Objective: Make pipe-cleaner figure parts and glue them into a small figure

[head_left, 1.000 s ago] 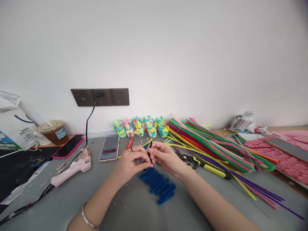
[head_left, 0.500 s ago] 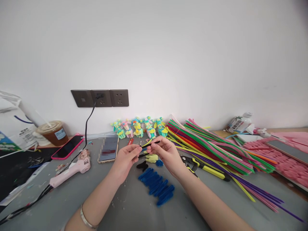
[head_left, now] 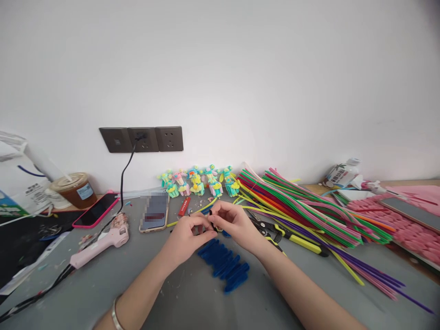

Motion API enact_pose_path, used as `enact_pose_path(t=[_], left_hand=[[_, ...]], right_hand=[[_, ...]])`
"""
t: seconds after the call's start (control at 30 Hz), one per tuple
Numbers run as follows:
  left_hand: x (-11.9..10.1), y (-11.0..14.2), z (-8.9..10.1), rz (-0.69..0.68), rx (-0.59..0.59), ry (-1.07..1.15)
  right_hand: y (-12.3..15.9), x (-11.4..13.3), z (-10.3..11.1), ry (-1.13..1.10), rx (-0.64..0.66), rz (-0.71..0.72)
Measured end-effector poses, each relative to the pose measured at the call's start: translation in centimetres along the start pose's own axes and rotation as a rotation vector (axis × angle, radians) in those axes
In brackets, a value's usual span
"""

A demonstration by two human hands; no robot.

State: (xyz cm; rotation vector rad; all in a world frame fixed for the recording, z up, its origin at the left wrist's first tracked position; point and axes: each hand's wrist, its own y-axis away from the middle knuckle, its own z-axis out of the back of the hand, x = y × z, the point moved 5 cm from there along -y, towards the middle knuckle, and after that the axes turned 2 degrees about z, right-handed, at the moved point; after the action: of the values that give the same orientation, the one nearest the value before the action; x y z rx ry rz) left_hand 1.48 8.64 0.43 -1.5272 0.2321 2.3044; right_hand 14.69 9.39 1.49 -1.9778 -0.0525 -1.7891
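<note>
Left hand (head_left: pixel 185 236) draws closer to right hand (head_left: pixel 237 224) — whose grip pinches a black strip (head_left: pixel 211 212). Left hand's grip is unclear.

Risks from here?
1. The black piece at the right hand is small and mostly hidden, with the left hand crowding in; it might slip.
2. The blue zigzag piece lies just on the near side of both hands, so a lowered hand could nudge or bend it.
3. The yellow-handled pliers lie close beside the right hand; a sideways move might bump them.
</note>
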Motion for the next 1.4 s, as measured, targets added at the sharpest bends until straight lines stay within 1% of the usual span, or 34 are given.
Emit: enact_pose_path(t=[0.03,0.1,0.17,0.2,0.27,0.37,0.43,0.53,0.63,0.73,0.8,0.87,0.9,0.97,1.03,1.07,1.17,1.23,1.33,1.4], left_hand=[[0.1,0.0,0.1,0.006,-0.008,0.005],[0.2,-0.2,0.5,0.031,-0.049,0.106],[0.6,-0.3,1.0,0.103,-0.134,0.267],[0.9,-0.3,1.2,0.151,-0.178,0.351],[1.3,-0.3,1.2,0.23,-0.234,0.505],[1.4,-0.3,1.0,0.247,-0.246,0.639],[1.3,-0.3,1.0,0.236,-0.249,0.641],[1.2,-0.2,1.1,0.202,-0.233,0.557],[0.6,-0.2,0.9,0.089,-0.171,0.366],[-0.2,-0.1,0.2,-0.037,-0.07,0.101],[-0.4,0.0,-0.1,-0.08,-0.024,-0.042],[-0.5,0.0,-0.1,-0.091,-0.024,-0.104],[-0.4,-0.1,0.1,-0.083,-0.036,-0.099],[-0.2,-0.2,0.5,-0.04,-0.078,-0.019],[0.3,-0.3,1.1,0.03,-0.147,0.123],[0.5,-0.3,1.3,0.07,-0.193,0.198],[1.1,-0.1,1.5,0.166,-0.313,0.367],[1.2,0.0,1.4,0.176,-0.35,0.457],[1.1,0.0,1.1,0.144,-0.353,0.553],[0.9,-0.1,1.1,0.129,-0.331,0.532]], right_hand=[[0.0,-0.1,0.1,0.0,-0.012,-0.002],[-0.1,-0.1,0.7,-0.026,-0.102,0.014],[-0.1,-0.1,1.3,-0.062,-0.186,0.033],[-0.1,-0.2,1.4,-0.076,-0.204,0.038],[-0.1,-0.2,1.4,-0.098,-0.203,0.037],[-0.1,-0.2,1.1,-0.098,-0.177,0.029],[0.0,-0.1,0.9,-0.08,-0.163,0.034],[-0.1,0.0,1.0,-0.056,-0.147,0.033],[-0.1,-0.1,1.1,-0.064,-0.144,0.025],[0.0,-0.3,0.7,-0.024,-0.061,0.015],[0.1,-0.4,0.2,0.023,0.023,0.001],[0.1,-0.6,0.1,0.038,0.047,-0.01],[0.0,-0.6,0.2,0.027,0.025,-0.012],[-0.1,-0.6,0.7,-0.021,-0.072,-0.005],[-0.1,-0.6,1.2,-0.071,-0.163,-0.001],[-0.1,-0.5,1.3,-0.086,-0.18,-0.003],[-0.1,-0.5,1.0,-0.086,-0.144,-0.001],[0.0,-0.3,0.7,-0.066,-0.11,0.012],[0.0,-0.2,0.5,-0.032,-0.086,0.022],[0.0,-0.1,0.6,-0.025,-0.083,0.025]])
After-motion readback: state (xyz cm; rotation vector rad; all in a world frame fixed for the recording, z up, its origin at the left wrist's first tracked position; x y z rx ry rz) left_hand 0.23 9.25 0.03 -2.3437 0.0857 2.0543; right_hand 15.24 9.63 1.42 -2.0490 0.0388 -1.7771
